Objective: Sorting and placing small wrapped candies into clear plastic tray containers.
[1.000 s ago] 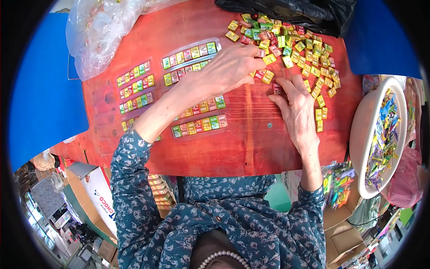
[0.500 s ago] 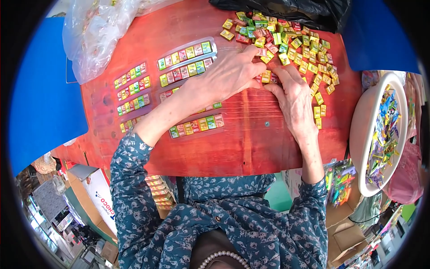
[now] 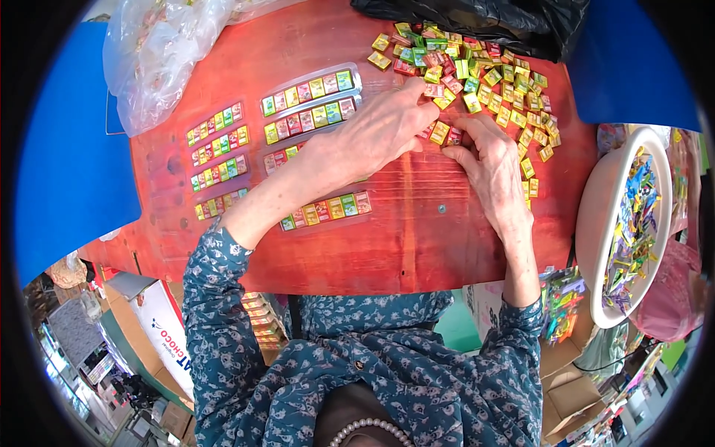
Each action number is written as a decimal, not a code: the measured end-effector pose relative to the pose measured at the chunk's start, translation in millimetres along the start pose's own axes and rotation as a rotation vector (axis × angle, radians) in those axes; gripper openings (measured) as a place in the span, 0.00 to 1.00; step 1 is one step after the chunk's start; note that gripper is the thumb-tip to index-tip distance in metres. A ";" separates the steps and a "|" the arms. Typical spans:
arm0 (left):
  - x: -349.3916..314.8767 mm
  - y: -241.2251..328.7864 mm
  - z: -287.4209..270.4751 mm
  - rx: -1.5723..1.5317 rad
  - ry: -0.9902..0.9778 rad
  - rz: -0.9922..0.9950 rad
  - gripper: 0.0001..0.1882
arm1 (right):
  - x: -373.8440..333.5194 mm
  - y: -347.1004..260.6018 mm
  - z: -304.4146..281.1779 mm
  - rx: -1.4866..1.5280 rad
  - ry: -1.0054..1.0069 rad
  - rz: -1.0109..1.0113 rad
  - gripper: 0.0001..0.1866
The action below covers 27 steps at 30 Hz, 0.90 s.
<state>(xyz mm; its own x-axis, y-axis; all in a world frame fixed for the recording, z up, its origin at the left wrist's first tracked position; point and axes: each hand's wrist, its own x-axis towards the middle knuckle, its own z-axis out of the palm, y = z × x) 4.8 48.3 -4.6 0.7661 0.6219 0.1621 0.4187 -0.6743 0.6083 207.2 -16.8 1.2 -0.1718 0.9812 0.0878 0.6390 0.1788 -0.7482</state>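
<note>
My left hand (image 3: 387,127) reaches across the red table with its fingers curled around one end of a short row of small boxes (image 3: 439,132). Part of that row is hidden under the fingers. At its other end, my right hand (image 3: 488,160) pinches a red small box (image 3: 453,136) between thumb and fingers. A loose heap of yellow, green and red small boxes (image 3: 495,82) spreads just beyond both hands. Left of them, clear plastic trays (image 3: 313,86) hold similar boxes in neat rows; my left forearm covers some of these trays.
A white tub (image 3: 596,231) of colourful small plastic pieces stands beyond the table's right edge. A black plastic bag (image 3: 484,22) lies at the far edge, a clear plastic bag (image 3: 160,67) at the far left. Cardboard boxes (image 3: 153,328) stand below the table's left side.
My right fingers have shifted slightly and a red box now shows beside the yellow one between my hands. My left hand stays almost in place. The view has shifted a little.
</note>
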 end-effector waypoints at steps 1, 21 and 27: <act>-0.1 -0.1 -1.7 -0.001 0.000 0.001 0.10 | 0.3 0.2 -0.2 -0.006 -0.007 0.000 0.17; 1.8 -2.3 4.2 0.091 -0.052 -0.014 0.13 | 14.7 8.7 -11.6 -0.090 0.185 -0.052 0.16; 1.4 -1.0 -10.1 0.026 -0.031 -0.055 0.16 | 32.8 12.7 -7.6 -0.235 0.208 -0.118 0.13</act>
<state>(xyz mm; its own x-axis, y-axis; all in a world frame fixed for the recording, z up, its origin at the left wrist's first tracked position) 0.5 53.9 2.9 0.7562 0.6459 0.1049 0.4725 -0.6498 0.5954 215.4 18.1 -0.4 -0.1139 0.9422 0.3152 0.7834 0.2803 -0.5547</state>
